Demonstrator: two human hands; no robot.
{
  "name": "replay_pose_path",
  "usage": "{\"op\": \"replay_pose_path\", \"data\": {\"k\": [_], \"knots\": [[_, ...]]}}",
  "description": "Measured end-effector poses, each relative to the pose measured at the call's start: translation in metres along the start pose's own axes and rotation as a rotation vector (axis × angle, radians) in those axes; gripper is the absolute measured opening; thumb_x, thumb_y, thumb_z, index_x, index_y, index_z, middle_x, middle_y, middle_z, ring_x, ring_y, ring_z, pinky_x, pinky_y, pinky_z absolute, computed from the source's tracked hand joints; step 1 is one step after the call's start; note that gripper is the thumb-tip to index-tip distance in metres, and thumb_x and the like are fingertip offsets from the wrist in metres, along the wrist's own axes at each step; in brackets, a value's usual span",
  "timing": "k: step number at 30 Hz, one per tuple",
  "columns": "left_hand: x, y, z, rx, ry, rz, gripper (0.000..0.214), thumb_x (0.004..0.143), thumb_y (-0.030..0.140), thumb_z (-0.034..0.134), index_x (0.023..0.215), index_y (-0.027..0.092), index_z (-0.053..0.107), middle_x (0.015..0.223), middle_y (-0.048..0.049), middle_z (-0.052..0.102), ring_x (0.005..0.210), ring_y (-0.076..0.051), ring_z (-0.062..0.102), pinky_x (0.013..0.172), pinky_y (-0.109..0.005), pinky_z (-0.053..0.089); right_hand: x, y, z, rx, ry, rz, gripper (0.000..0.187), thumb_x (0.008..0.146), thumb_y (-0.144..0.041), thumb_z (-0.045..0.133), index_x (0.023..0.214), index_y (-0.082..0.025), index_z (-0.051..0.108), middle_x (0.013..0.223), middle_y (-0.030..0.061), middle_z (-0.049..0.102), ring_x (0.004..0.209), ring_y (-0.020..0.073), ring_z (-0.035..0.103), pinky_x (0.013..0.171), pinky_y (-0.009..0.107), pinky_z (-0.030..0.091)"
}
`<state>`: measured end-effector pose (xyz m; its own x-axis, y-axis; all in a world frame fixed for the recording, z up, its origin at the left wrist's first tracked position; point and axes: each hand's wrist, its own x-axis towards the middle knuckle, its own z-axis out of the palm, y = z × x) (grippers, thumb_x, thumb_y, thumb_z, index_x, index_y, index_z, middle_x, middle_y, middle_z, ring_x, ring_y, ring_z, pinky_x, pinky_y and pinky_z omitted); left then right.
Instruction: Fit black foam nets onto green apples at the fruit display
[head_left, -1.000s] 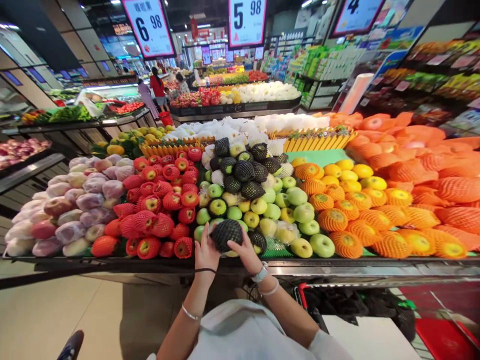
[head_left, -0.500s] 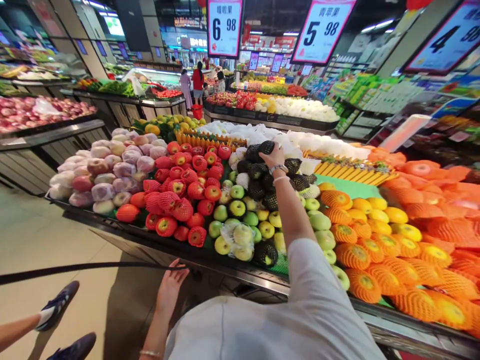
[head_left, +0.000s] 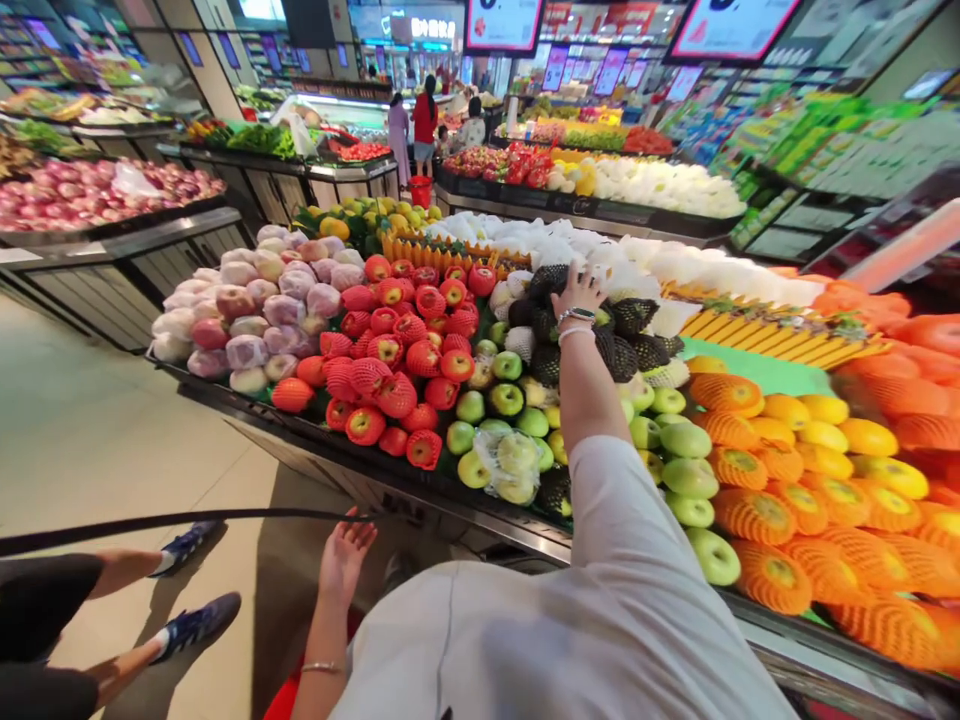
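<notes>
My right hand [head_left: 579,294] reaches to the back of the fruit stand, fingers spread over a pile of fruit in black foam nets [head_left: 545,320]. It appears to rest on the pile, though what lies under the palm is hidden. Below the wrist sit loose green apples [head_left: 507,398] and some clear-bagged pale green fruit [head_left: 517,455]. My left hand [head_left: 347,553] hangs low in front of the stand's edge, palm turned up and fingers outstretched, with nothing in it. A dark strap [head_left: 225,515] runs across the view to its fingertips; I cannot tell whether they touch.
Red apples in nets [head_left: 386,375] and wrapped pinkish fruit [head_left: 247,300] fill the stand's left. Orange-netted fruit [head_left: 761,510] covers the right; white-wrapped fruit [head_left: 712,265] lies behind. Another person's legs and shoes [head_left: 196,620] are at lower left. A yellow slatted divider [head_left: 772,335] crosses the back right.
My right hand, earlier wrapped round a black-netted fruit, has let go and now lies spread on the pile. The view has shifted, and the other person's legs show more.
</notes>
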<state>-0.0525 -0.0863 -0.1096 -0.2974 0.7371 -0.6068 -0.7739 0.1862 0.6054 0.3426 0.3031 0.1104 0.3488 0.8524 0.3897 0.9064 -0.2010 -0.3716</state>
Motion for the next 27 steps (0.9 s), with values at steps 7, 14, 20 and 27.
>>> {"op": "replay_pose_path", "data": {"k": [7, 14, 20, 27], "knots": [[0.025, -0.001, 0.002, 0.236, -0.066, -0.08, 0.028, 0.09, 0.028, 0.031, 0.094, 0.023, 0.059, 0.086, -0.0011, 0.066, 0.08, -0.016, 0.063, 0.083, -0.033, 0.051, -0.014, 0.0, -0.047, 0.107, 0.054, 0.035, 0.059, 0.094, -0.044, 0.028, 0.142, -0.01, 0.022, 0.15, 0.0202, 0.011, 0.14, 0.0338, 0.005, 0.104, 0.062, 0.014], [0.079, -0.028, 0.024, 0.721, -0.168, -0.343, 0.029, 0.09, 0.019, 0.029, 0.09, 0.018, 0.058, 0.081, -0.0034, 0.067, 0.074, -0.016, 0.064, 0.075, -0.031, 0.051, -0.128, 0.128, -0.125, 0.271, 0.469, 0.017, 0.042, 0.096, -0.035, 0.022, 0.128, -0.012, 0.033, 0.133, 0.0107, 0.042, 0.128, 0.0097, 0.033, 0.11, 0.032, 0.027], [0.106, -0.081, 0.063, 1.006, -0.273, -0.424, 0.02, 0.086, 0.01, 0.036, 0.083, 0.015, 0.056, 0.073, -0.0043, 0.065, 0.06, -0.012, 0.063, 0.065, -0.026, 0.051, -0.326, 0.263, -0.188, 0.103, 0.707, 0.81, 0.052, 0.089, -0.028, 0.01, 0.13, -0.008, 0.035, 0.132, 0.0202, 0.04, 0.124, 0.0253, 0.041, 0.102, 0.049, 0.033], [0.105, -0.116, 0.078, 1.174, -0.337, -0.39, 0.016, 0.088, 0.013, 0.035, 0.076, 0.018, 0.045, 0.068, -0.0016, 0.063, 0.056, -0.012, 0.061, 0.065, -0.026, 0.051, -0.514, 0.257, -0.188, 0.146, 0.498, 1.299, 0.041, 0.087, -0.03, 0.027, 0.117, -0.022, 0.055, 0.11, 0.0128, 0.06, 0.111, 0.0326, 0.054, 0.09, 0.057, 0.041]]}}
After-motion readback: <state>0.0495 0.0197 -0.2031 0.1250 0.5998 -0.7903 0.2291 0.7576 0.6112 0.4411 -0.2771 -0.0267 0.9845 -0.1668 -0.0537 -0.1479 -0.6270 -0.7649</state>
